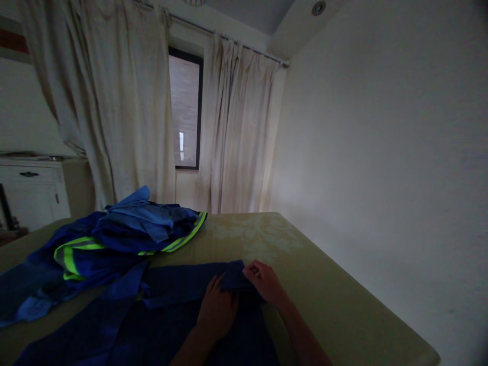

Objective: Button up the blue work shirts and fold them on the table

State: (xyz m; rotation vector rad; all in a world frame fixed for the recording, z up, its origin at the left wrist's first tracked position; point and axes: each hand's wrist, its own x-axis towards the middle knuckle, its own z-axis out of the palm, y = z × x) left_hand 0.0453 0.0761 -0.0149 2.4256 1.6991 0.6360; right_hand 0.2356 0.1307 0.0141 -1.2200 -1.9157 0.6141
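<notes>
A dark blue garment (160,330) lies spread on the bed in front of me. A long folded band of its cloth (175,282), which may be a sleeve, runs across the upper part. My left hand (220,307) rests on this band near its right end, its fingers stretched over the cloth. At the band's right corner, my right hand (264,280) has the edge pinched between thumb and fingers. The lower part of the garment runs out of view at the bottom.
A loose heap of blue clothes (129,223) with yellow-green reflective strips lies at the left on the yellowish mattress (324,295). Behind hang pale curtains (129,101) beside a window (186,107). A white cabinet (41,188) stands far left; a bare wall (381,152) runs along the right.
</notes>
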